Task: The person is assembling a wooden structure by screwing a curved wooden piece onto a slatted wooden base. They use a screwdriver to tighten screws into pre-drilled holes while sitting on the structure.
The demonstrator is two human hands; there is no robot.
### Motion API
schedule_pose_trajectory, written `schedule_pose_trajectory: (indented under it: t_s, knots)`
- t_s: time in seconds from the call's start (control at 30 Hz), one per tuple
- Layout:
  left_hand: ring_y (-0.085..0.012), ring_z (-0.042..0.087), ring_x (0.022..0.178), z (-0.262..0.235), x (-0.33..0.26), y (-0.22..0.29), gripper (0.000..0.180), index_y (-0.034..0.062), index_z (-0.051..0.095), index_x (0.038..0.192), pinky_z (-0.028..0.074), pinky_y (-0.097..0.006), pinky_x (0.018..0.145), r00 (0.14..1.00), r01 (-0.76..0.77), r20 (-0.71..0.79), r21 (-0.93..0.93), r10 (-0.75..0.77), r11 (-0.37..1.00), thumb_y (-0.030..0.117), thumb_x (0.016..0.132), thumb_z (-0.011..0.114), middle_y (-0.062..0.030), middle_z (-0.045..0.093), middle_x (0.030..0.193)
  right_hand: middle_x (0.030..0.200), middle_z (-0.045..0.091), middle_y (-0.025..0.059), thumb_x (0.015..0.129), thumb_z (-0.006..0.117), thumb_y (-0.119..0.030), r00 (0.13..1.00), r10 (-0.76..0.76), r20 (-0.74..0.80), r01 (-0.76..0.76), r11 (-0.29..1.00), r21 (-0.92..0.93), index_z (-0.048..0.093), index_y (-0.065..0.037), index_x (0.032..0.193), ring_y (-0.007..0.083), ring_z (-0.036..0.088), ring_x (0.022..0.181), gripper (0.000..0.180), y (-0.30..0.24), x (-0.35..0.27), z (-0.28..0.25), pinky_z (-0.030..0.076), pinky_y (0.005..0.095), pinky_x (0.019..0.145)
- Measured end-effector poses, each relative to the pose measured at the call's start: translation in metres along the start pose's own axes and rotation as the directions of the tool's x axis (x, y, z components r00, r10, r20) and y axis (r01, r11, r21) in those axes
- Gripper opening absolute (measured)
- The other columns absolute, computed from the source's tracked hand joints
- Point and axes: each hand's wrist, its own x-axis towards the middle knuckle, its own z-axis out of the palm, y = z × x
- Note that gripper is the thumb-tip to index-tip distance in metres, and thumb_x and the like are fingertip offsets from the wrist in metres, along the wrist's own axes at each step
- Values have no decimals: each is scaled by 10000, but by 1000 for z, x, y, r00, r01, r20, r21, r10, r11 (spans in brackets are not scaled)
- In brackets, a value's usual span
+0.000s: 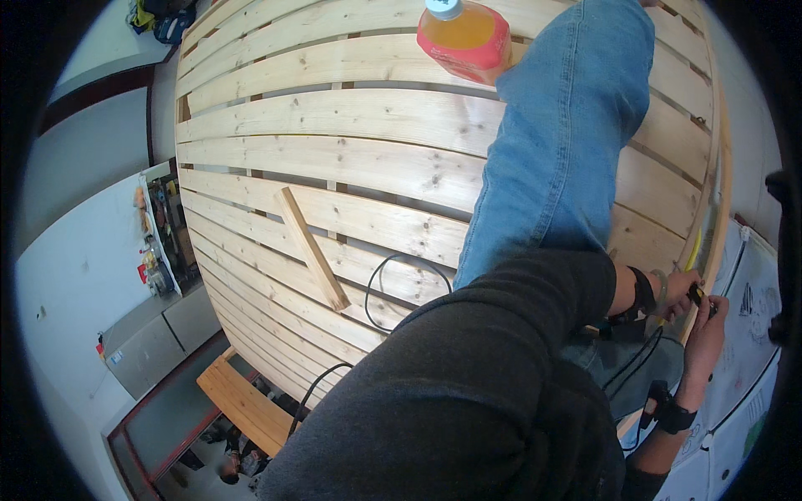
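At the right edge of the slatted wooden bed frame (418, 159), my hands are close together beside the side rail (720, 184). My left hand (675, 294), a bracelet and black strap at its wrist, has its fingers closed around a small black thing with a yellow mark (695, 293). Fingers of my right hand (707, 336) are closed at the near end of the same thing, whose kind is too small to make out. Along the rail, just beyond my hands, runs a narrow yellow strip (695, 249). My jeans-clad leg (555, 150) stretches over the slats.
A loose wood piece (313, 248) lies aslant on the slats. Near it, a black cable (369, 292) loops toward my body. A bottle of orange drink (465, 42) stands by my leg. White panels with drawings (743, 326) border the rail; a wooden bench (246, 405) sits lower left.
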Motion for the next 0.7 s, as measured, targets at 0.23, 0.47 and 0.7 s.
schedule_pose_trajectory:
  t_s: [0.23, 0.47, 0.7]
  knots:
    - [-250, 537, 538, 10, -28, 18, 272, 52, 599, 911, 427, -437, 490, 927, -179, -97, 734, 363, 655, 311, 859, 536, -85, 530, 652, 1052, 519, 175, 894, 469, -27, 911, -340, 233, 383, 908, -170, 559, -9, 1021, 342, 553, 993, 157, -22, 6, -24, 457, 370, 826]
    - [-137, 386, 503, 7, -45, 12, 325, 138, 543, 769, 328, -308, 506, 996, -87, 52, 335, 74, 938, 441, 869, 480, 23, 455, 598, 933, 649, 206, 914, 512, -348, 984, 12, 180, 39, 961, -272, 582, -87, 1136, 402, 614, 837, 350, -36, -4, -20, 491, 464, 702]
    - [-134, 285, 467, 41, -81, -2, 573, 179, 446, 628, 264, -294, 467, 939, -21, -331, 215, 93, 976, 650, 916, 292, 43, 315, 535, 842, 582, 123, 849, 536, -198, 893, -446, 62, 435, 817, -379, 606, -79, 959, 329, 584, 833, 177, -21, 4, -11, 476, 420, 718]
